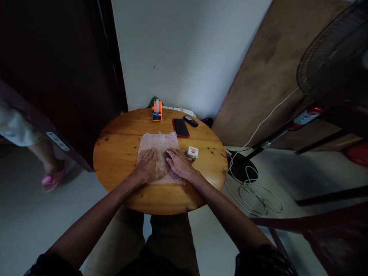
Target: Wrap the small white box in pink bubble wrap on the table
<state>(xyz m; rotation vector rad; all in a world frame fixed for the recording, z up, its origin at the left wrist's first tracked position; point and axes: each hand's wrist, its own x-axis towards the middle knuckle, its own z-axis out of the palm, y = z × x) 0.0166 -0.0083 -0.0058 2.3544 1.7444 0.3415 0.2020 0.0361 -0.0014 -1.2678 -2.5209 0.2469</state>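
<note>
Under two grips (147,165) (179,163); one bubble sheet (158,142)

From afar I see, on the round brown wooden table (115,151), clear rectangular bubble wrap (153,141), a white cubic box (192,152) right of it and, behind, an orange plastic tape dispenser (157,109) left of a black-and-red rectangular phone (181,127).

Apparently a home, round wooden table (115,149), standing fan (324,57), pink slipper (54,183), dark door (57,69)
</note>
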